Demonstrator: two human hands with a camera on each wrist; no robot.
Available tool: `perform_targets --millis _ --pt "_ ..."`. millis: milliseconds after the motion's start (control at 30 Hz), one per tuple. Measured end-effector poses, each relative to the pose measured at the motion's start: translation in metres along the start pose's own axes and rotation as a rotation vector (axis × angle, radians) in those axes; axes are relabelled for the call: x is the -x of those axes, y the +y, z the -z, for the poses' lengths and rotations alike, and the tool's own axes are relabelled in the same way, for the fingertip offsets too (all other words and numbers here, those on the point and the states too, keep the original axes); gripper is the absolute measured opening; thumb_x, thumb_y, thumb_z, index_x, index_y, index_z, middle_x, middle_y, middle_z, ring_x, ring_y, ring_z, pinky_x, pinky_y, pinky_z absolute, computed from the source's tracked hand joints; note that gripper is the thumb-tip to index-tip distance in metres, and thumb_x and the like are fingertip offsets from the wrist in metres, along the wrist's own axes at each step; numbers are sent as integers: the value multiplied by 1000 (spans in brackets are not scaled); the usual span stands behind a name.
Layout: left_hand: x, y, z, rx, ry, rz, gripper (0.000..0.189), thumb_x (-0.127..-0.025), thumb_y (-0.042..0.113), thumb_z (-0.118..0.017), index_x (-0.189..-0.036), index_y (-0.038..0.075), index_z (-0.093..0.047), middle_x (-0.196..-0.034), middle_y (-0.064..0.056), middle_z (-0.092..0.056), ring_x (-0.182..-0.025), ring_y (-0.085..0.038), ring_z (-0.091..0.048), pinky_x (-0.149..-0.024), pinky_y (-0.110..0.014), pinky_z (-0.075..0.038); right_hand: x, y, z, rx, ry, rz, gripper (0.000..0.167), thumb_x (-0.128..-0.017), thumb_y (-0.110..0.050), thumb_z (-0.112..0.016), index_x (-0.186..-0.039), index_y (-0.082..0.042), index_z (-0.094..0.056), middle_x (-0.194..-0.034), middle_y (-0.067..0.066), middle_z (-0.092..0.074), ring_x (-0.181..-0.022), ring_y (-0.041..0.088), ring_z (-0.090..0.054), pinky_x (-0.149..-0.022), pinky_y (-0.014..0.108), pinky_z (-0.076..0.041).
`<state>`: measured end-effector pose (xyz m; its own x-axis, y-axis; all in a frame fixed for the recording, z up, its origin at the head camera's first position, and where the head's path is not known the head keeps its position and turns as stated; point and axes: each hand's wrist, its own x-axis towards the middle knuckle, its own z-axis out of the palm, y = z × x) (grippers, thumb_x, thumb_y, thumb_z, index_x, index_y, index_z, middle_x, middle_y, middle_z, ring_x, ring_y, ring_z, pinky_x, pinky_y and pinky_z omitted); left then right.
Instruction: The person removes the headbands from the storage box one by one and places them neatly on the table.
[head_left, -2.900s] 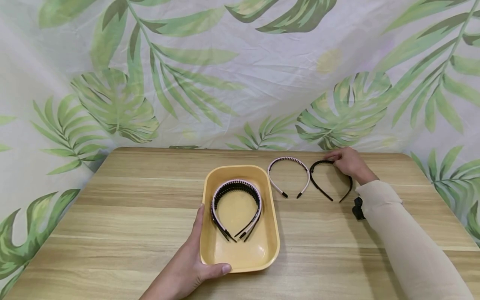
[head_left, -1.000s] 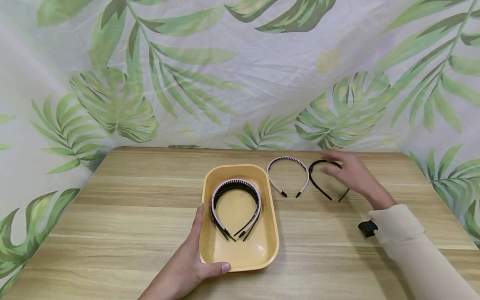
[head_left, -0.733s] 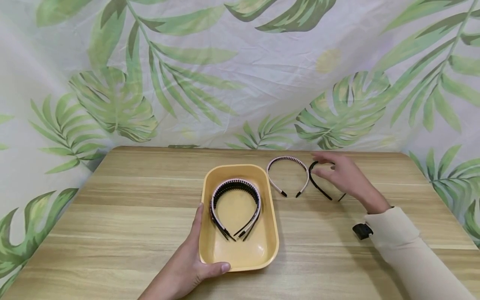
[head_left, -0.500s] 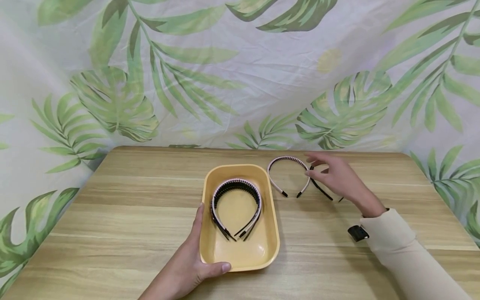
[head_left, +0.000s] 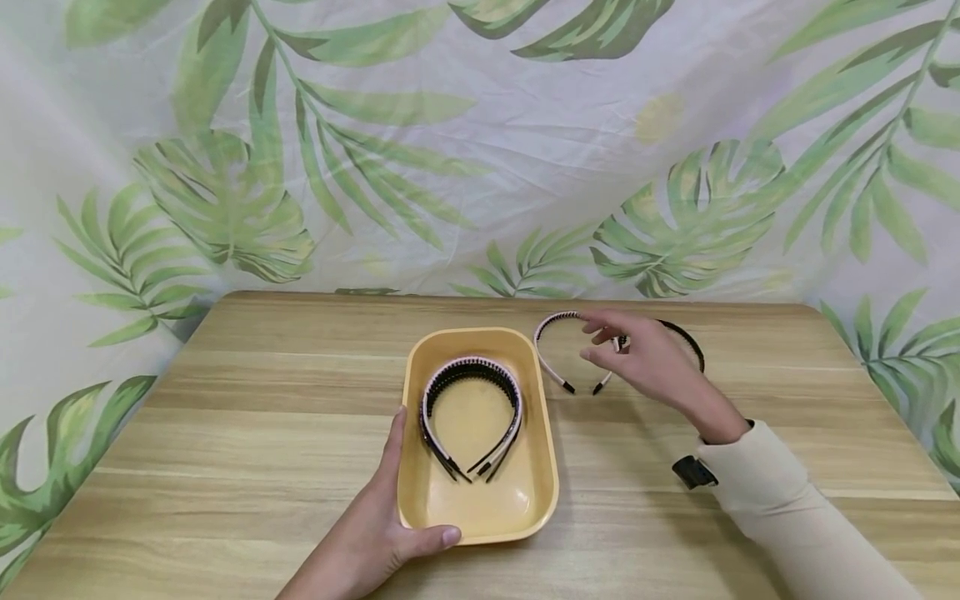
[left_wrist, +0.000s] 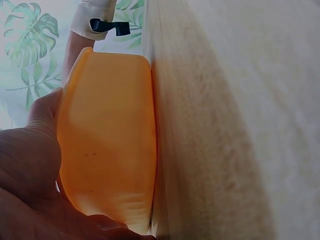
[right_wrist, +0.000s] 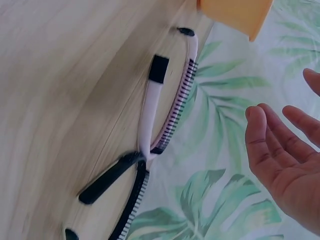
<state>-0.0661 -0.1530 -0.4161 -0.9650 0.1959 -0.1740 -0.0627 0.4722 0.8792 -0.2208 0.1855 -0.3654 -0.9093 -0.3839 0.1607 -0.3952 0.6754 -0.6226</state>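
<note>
My left hand (head_left: 367,529) holds the near left corner of a yellow plastic bin (head_left: 540,500), thumb over its near rim and fingers along its left wall. Inside lie several nested headbands (head_left: 474,369), pink and black, with toothed inner edges. My right hand (head_left: 651,358) hovers over two more headbands, its fingers loosely bent and holding nothing. One is a pale pink headband (head_left: 548,367) with black tips, partly hidden by the fingers. To its right lies a black headband (head_left: 695,340), mostly covered by the hand. The right wrist view shows the pink headband (right_wrist: 148,112) meeting the black headband (right_wrist: 107,180).
The wood-grain table (head_left: 262,433) extends on both sides of the bin. Behind its far edge hangs a leaf-printed cloth (head_left: 420,167). A black strap device (head_left: 694,472) sits on my right wrist, at the sleeve cuff.
My right hand has lifted away from the black headband's top and moved left, over the pink headband's right side. The left hand, bin and headbands have kept their places.
</note>
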Motion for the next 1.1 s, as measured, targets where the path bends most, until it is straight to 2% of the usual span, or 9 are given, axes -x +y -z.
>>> perform_targets --millis 167,333,400,567,700,900,1100 --pt "1 0 0 10 0 4 149 -69 43 -97 -168 28 14 -177 -8 -9 -154 -30 -31 -120 -20 -25 -3 -8 -7 -39 -18 7 49 -99 -17 -71 -146 -7 -61 -127 17 -73 -114 32 -70 -91 50 -57" --pt "0 0 0 12 0 -20 149 -69 43 -97 -168 26 14 -177 -9 -6 -155 -31 -29 -120 -20 -24 -3 -19 -10 -81 -29 17 48 -99 -15 -70 -145 -7 -62 -127 16 -72 -114 32 -69 -92 51 -58" --pt "0 -1 0 -2 4 -32 149 -70 44 -96 -168 26 14 -177 -10 -6 -155 -32 -29 -121 -24 -26 -4 -23 -12 -95 -30 21 47 -99 -14 -70 -144 -8 -63 -127 15 -72 -114 31 -69 -91 50 -58" --pt "0 -1 -1 17 5 -33 148 -70 41 -97 -168 27 13 -177 -11 -9 -153 -32 -33 -118 -18 -26 -5 -31 -16 -116 -27 28 46 -98 -12 -70 -143 -8 -64 -126 15 -73 -114 31 -70 -90 48 -59" --pt "0 -2 -1 28 4 -40 148 -70 40 -97 -168 27 13 -177 -11 -10 -152 -32 -35 -115 -14 -26 -7 -39 -22 -131 -29 51 45 -97 -13 -71 -141 -7 -65 -125 14 -73 -112 31 -70 -89 46 -60" --pt "0 -2 -1 27 1 -37 148 -71 41 -97 -168 27 13 -177 -10 -10 -153 -32 -34 -116 -14 -25 -11 -47 -30 -141 -40 94 47 -97 -13 -73 -141 -4 -64 -124 17 -72 -111 30 -71 -89 44 -60" --pt "1 -1 0 34 -4 -16 148 -71 41 -96 -168 26 14 -177 -9 -8 -154 -31 -31 -117 -16 -24 -14 -54 -37 -142 -41 136 46 -94 -6 -74 -139 1 -65 -120 19 -73 -107 35 -71 -86 43 -60"
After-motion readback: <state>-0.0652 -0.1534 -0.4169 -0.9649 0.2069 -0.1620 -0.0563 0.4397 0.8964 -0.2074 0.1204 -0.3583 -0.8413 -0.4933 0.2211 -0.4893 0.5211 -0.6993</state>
